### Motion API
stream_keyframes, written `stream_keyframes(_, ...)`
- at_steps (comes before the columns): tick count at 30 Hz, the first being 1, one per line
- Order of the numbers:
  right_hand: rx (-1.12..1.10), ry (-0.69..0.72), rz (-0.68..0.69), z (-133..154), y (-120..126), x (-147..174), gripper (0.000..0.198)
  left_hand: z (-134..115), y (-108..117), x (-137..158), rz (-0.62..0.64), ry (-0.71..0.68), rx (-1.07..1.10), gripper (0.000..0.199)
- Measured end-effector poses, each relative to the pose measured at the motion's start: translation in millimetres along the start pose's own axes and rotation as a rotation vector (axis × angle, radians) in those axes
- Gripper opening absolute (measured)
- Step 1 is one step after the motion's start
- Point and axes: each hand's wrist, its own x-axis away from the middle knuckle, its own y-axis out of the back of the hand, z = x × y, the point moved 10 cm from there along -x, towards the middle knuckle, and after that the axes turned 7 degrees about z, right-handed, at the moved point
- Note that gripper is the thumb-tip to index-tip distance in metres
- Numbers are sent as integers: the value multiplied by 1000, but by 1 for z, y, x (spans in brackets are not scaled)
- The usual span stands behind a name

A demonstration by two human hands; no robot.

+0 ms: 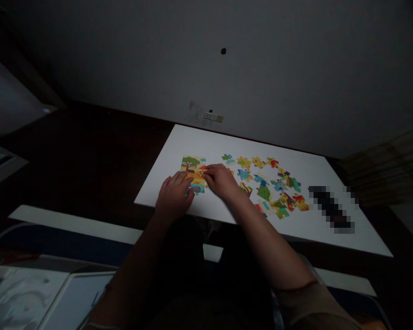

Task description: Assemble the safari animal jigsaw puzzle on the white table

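A partly joined jigsaw puzzle (192, 162) with a green tree lies near the left end of the white table. My left hand (174, 195) rests over its lower left side, fingers stretched out flat across the picture. At the puzzle's right edge is my right hand (223, 181), its fingertips pressed together on a puzzle piece (204, 174) that they partly cover. Beyond my right hand, several loose puzzle pieces (263, 192) are scattered, yellow, blue, green and red. Some lie partly hidden behind my right hand and wrist.
The white table (330, 172) stands close to a grey wall with a socket panel (213, 117). A dark pixelated object (332, 208) lies on its right part. At lower left is a pale tray-like panel (75, 298). The room is dim.
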Motion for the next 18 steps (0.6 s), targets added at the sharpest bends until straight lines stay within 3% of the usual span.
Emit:
stream_keyframes(4,-38,13,72,12,-10,18,42,0,-2,-1,2,0,-3,39)
stream_keyframes(7,-76,5,81,7,0,34,49,-1,-3,-1,6,-7,-7,39)
stream_keyframes(13,-126,-126,-65,-44,57,89,43,-2,-3,-3,17,-15,-4,40)
stream_keyframes(18,-97,-229,-36,-81,72,150,33,-6,-6,-6,77,-65,-31,48)
